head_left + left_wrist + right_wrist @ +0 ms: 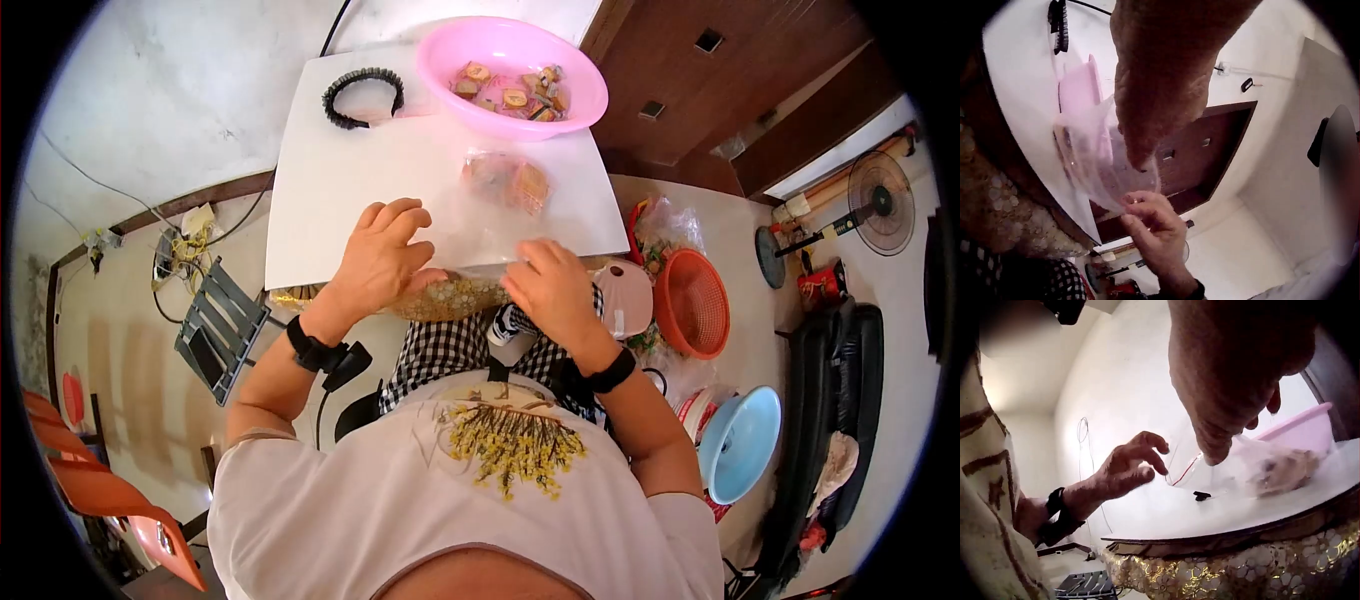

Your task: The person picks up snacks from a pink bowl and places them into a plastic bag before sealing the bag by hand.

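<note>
A clear plastic bag point(490, 178) with a red line along its mouth lies on the white table point(330, 200), its open end toward the person. Inside it, brownish packaged pieces point(530, 188) show at the far end. My right hand point(552, 290) pinches the mouth's edge between thumb and fingers, as the left wrist view also shows. My left hand point(385, 255) hovers at the table's near edge, fingers spread and loosely bent, fingertips close to the other side of the mouth. Behind the bag stands a pink basin point(440, 95) holding several small wrapped snacks point(515, 98).
A black headband point(328, 103) lies at the table's back left. Right of the table are a red-orange basket point(690, 305), a light blue basin point(745, 440) and a fan point(880, 200). A folding stool point(225, 320) stands at left. A patterned gold cloth point(450, 297) hangs below the tabletop.
</note>
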A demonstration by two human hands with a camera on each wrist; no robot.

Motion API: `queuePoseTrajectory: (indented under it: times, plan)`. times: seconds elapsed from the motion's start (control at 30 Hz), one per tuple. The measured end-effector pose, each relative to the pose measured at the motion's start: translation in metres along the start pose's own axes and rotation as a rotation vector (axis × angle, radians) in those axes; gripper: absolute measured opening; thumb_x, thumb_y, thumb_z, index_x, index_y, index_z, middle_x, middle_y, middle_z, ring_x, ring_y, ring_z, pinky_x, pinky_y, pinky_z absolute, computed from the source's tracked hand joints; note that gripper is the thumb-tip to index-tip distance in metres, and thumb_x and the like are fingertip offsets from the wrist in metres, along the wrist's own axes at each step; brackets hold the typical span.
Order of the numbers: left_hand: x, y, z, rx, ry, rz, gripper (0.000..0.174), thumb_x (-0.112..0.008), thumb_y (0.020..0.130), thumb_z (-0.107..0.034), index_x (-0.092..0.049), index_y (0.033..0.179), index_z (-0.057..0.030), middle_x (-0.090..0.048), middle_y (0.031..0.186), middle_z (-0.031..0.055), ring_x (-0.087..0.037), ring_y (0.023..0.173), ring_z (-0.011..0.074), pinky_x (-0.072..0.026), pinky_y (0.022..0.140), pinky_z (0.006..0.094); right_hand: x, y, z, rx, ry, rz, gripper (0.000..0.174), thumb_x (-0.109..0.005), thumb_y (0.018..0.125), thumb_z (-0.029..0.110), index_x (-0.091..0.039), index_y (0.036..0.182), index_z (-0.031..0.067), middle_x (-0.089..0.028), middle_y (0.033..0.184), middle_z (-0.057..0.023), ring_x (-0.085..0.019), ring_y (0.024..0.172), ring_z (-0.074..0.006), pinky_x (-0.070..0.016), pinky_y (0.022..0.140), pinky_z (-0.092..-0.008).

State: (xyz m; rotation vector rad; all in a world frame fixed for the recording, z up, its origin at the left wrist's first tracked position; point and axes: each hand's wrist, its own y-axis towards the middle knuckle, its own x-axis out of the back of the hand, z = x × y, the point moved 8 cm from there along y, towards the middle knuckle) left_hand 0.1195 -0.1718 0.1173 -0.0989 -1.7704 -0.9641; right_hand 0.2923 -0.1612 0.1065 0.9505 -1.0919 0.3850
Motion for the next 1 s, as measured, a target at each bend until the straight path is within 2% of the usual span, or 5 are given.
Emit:
queuePoseTrajectory:
  times: [0.2,0.33,0.47,0.67,1.0]
  plan:
    - [0.01,0.064,0.05,0.03,-0.025,-0.071,0.013,-0.073,0.073,-0.015,-0.064,0.076,-0.0066,-0.059,0.095,0.008,-0.057,0.095,0.0294,-0.0434,0.08,0.0416,-0.049,-0.005,-0.02,-0.002,0.23,0.118,0.019,-0.072,0.073,0.017,-0.058,0.078,0.0061,-0.055,0.086,-0.0079,-0.058,0.082,-0.0271,-0.0486,0.068,-0.039]
    - [-0.017,0.13,0.103,0.025,0.021,-0.05,0.005,-0.065,0.079,-0.011,-0.065,0.08,-0.0058,-0.061,0.087,0.0099,-0.059,0.089,0.031,-0.0466,0.074,0.0429,-0.072,0.005,-0.05,-0.192,0.496,0.105,0.017,-0.069,0.08,0.018,-0.059,0.075,0.0042,-0.056,0.075,-0.0112,-0.057,0.07,-0.0306,-0.0476,0.063,-0.0405]
    - [-0.085,0.182,0.171,0.099,0.084,0.175,0.01,-0.06,0.083,-0.014,-0.067,0.087,-0.0078,-0.063,0.087,0.0113,-0.061,0.084,0.0333,-0.0488,0.072,0.0447,-0.099,0.005,-0.083,-0.377,0.687,-0.034,0.016,-0.064,0.083,0.015,-0.06,0.074,0.0033,-0.054,0.069,-0.0127,-0.056,0.065,-0.0322,-0.0457,0.058,-0.0407]
    - [-0.198,0.218,0.206,0.085,0.226,0.737,0.017,-0.056,0.085,-0.019,-0.068,0.094,-0.0117,-0.066,0.088,0.0129,-0.063,0.087,0.0326,-0.0503,0.074,0.0451,-0.102,0.005,-0.088,-0.339,0.71,0.007,0.011,-0.064,0.081,0.012,-0.06,0.074,0.0052,-0.055,0.069,-0.0109,-0.056,0.064,-0.0311,-0.0455,0.058,-0.0401]
    - [-0.248,0.216,0.204,0.122,0.104,0.814,0.026,-0.067,0.076,-0.02,-0.066,0.1,-0.0084,-0.067,0.092,0.0169,-0.064,0.091,0.0353,-0.0495,0.076,0.0462,-0.1,0.003,-0.093,-0.321,0.798,-0.042,0.008,-0.066,0.08,0.008,-0.059,0.076,0.005,-0.053,0.067,-0.0095,-0.054,0.061,-0.0286,-0.0433,0.054,-0.0374]
